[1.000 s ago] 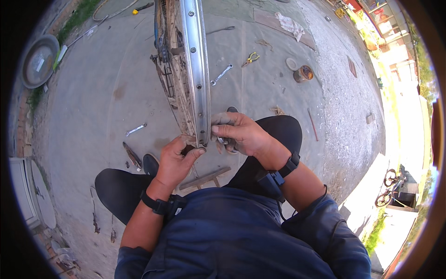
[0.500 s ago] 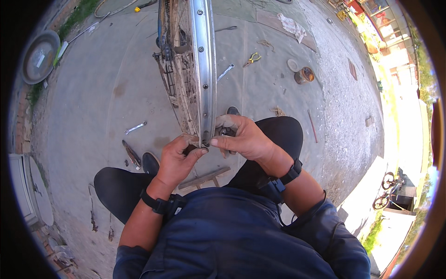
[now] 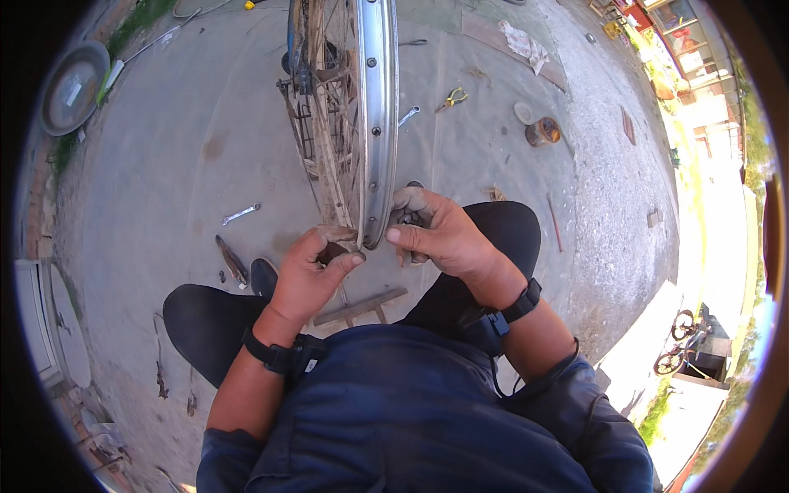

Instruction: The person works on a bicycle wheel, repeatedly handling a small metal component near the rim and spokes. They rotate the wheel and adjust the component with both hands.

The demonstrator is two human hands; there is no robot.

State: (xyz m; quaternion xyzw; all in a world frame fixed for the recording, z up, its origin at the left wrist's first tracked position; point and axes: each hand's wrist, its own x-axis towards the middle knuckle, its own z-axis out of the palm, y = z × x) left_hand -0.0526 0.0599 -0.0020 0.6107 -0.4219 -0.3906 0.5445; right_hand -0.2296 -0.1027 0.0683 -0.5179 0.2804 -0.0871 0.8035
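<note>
A silver bicycle rim (image 3: 379,131) with holes along it runs upright down the middle, beside grimy spokes and frame parts of a bicycle (image 3: 308,82). My left hand (image 3: 319,275) pinches at the rim's lower end from the left, its thumb near the edge. Just right of that end, my right hand (image 3: 444,238) is curled round a small dark metal item, too hidden to name, with its thumb beside the rim. Both hands have dirty fingers. Behind the rim lies part of a spanner (image 3: 409,115).
A second spanner (image 3: 240,214), yellow-handled pliers (image 3: 451,99), a rusty can (image 3: 543,131), a rag (image 3: 523,47) and a thin rod (image 3: 555,226) lie on the grey groundsheet (image 3: 164,205). A wooden piece (image 3: 360,306) lies between my legs, a large basin (image 3: 74,89) at upper left.
The rim has shifted right in the picture and a little upward, with both hands following it. My fingers stay curled at its lower end.
</note>
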